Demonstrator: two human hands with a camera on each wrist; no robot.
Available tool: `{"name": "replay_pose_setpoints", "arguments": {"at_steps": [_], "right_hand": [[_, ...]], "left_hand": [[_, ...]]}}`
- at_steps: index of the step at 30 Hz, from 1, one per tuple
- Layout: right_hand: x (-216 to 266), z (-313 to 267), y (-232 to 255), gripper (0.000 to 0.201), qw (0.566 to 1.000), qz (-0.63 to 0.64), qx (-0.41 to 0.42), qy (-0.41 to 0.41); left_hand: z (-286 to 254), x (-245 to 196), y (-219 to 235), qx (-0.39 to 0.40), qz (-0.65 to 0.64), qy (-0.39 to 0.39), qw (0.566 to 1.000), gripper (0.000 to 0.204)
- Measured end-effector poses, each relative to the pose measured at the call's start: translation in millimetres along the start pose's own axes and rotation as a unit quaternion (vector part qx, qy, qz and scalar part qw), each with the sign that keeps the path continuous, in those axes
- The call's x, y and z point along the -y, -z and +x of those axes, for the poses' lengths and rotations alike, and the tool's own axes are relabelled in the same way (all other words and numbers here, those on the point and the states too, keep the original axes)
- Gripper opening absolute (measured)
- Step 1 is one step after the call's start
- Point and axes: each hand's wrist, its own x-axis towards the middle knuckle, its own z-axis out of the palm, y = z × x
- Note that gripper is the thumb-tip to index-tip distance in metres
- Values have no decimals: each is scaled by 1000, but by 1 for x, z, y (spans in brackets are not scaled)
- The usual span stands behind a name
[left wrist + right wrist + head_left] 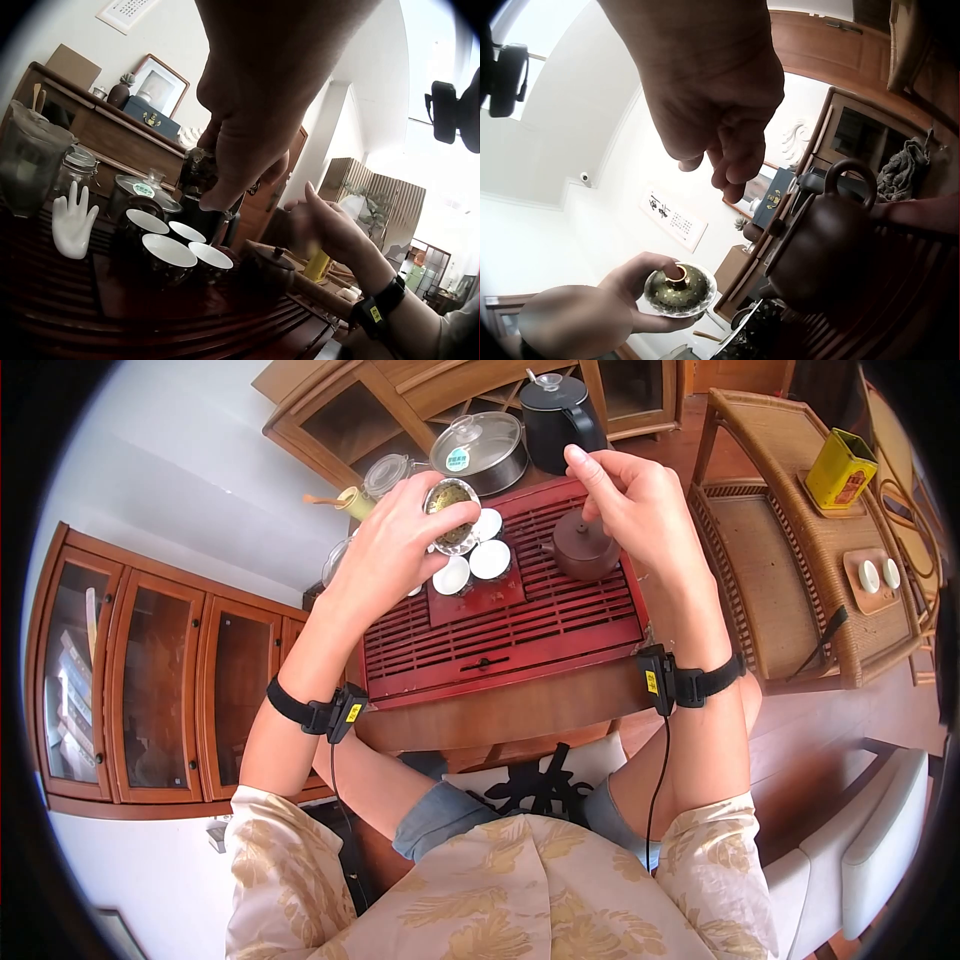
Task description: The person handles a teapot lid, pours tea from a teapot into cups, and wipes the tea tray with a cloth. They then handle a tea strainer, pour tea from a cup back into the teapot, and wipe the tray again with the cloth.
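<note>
We see the left hand (393, 540) gripping a gaiwan (445, 496) by its pale, flared rim, thumb and fingers spread around it, with one fingertip on the gold ring-shaped knob (676, 284) of its domed, gold-flecked green lid (664, 295). The gaiwan is in the air just over a cluster of small round cups (490, 560), smooth white inside and dark outside. Our right hand (640, 502) is raised above a squat, matte brown teapot (596, 552) with a looped handle, its fingers loosely bent and nothing visible in them. Teapot and cups stand on a red slatted tea tray (575, 643), set on a brown table (470, 729). A glossy white hand-shaped figurine (73, 230) stands beside the cups; beyond the tray are a glass-lidded metal pot (500, 463) and a black kettle (552, 435).
</note>
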Motion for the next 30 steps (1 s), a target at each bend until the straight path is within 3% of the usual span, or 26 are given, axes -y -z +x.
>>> {"name": "replay_pose_setpoints", "arguments": {"at_steps": [30], "right_hand": [[2, -1, 1, 54, 1000, -4, 4, 2]], "left_hand": [[2, -1, 0, -1, -4, -4, 1000, 67]]}}
